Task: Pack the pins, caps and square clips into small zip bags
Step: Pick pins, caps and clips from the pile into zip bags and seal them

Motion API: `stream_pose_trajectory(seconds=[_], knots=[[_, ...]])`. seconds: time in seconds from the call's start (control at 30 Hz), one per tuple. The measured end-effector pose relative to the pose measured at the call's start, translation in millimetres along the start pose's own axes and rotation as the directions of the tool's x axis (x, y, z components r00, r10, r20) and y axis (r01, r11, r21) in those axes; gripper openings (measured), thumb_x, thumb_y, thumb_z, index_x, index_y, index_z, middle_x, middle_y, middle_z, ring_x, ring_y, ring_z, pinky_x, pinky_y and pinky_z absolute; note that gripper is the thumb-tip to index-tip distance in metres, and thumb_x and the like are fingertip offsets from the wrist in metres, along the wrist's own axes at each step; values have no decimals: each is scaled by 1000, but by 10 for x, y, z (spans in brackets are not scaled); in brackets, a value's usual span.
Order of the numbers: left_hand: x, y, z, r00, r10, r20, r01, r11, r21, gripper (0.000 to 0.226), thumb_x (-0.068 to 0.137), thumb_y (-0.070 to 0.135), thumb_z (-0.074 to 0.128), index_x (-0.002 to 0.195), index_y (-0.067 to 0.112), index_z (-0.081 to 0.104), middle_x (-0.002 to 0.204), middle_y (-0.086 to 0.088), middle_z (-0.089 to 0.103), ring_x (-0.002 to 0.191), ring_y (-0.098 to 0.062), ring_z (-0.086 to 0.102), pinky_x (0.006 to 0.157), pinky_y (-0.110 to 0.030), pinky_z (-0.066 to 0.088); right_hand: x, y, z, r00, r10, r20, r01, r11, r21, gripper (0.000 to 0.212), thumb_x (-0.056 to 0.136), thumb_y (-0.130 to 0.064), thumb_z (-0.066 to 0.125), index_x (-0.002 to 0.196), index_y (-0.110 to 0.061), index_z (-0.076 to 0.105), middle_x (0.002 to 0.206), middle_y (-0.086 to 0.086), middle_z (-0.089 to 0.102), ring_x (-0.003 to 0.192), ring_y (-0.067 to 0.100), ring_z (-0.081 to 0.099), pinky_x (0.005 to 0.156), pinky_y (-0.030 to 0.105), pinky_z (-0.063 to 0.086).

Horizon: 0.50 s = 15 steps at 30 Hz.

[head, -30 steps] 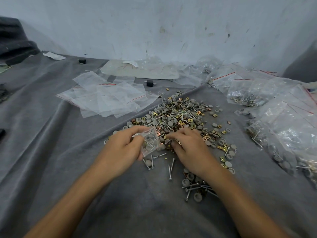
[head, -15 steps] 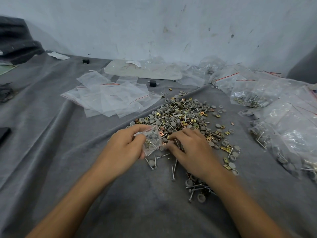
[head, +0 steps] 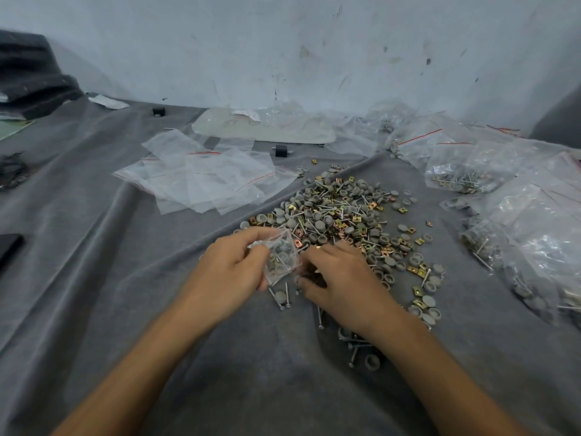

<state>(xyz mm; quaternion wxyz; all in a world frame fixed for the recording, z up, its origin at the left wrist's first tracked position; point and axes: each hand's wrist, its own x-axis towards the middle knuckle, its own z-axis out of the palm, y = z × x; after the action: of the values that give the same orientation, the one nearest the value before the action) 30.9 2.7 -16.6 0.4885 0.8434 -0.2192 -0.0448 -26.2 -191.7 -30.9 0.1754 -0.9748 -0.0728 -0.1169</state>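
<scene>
1. Packing under way on a grey cloth-covered surface [head: 94, 278]: the left hand [head: 229, 269] pinches a small zip bag [head: 281, 256], part-filled with caps and pins. The bag is tilted toward the other hand, probably so parts go in easily.
2. The right hand [head: 342, 278] lies curled just beside the bag, at the near edge of a loose heap [head: 342, 212] of pins, caps and square clips. Whether it grips a part cannot be told.
3. Empty bags [head: 204, 177] lie left of the heap and filled bags [head: 465, 171] right. Stray pins [head: 320, 316] lie near the right wrist; nothing seems to block the reach.

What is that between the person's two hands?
Head view: a small clear plastic zip bag of grey caps and metal pins, gripped by the left hand.
</scene>
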Motion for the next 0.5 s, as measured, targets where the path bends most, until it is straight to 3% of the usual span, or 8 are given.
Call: stream_pose_trajectory(seconds=[0.27, 0.4, 0.5], knots=[[-11, 7, 13, 1000, -7, 15, 7, 1000, -2, 43, 89, 37, 37, 122, 43, 66, 59, 2, 68, 49, -3, 51, 58, -28, 42, -61, 40, -51, 999, 5, 35, -4, 999, -43, 13, 100, -35, 54, 109, -30, 62, 108, -10, 62, 105, 16, 48, 98, 39, 38], [-37, 20, 15, 999, 7, 35, -7, 1000, 0, 40, 91, 37, 38, 118, 45, 65, 60, 1, 68, 49, -3, 51, 54, -27, 42, -71, 134, -168, 985, 79, -151, -62, 992, 114, 11, 99, -31, 58, 107, -28, 65, 98, -16, 59, 99, 8, 50, 88, 33, 43], [-34, 28, 40, 999, 27, 36, -28, 999, 24, 33, 92, 34, 40, 109, 47, 66, 58, 2, 67, 47, -2, 51, 50, -24, 42, -103, 95, -215, 950, 84, -299, -10, 970, 241, 12, 96, -24, 64, 107, -24, 69, 98, -16, 62, 98, 4, 55, 86, 28, 47]])
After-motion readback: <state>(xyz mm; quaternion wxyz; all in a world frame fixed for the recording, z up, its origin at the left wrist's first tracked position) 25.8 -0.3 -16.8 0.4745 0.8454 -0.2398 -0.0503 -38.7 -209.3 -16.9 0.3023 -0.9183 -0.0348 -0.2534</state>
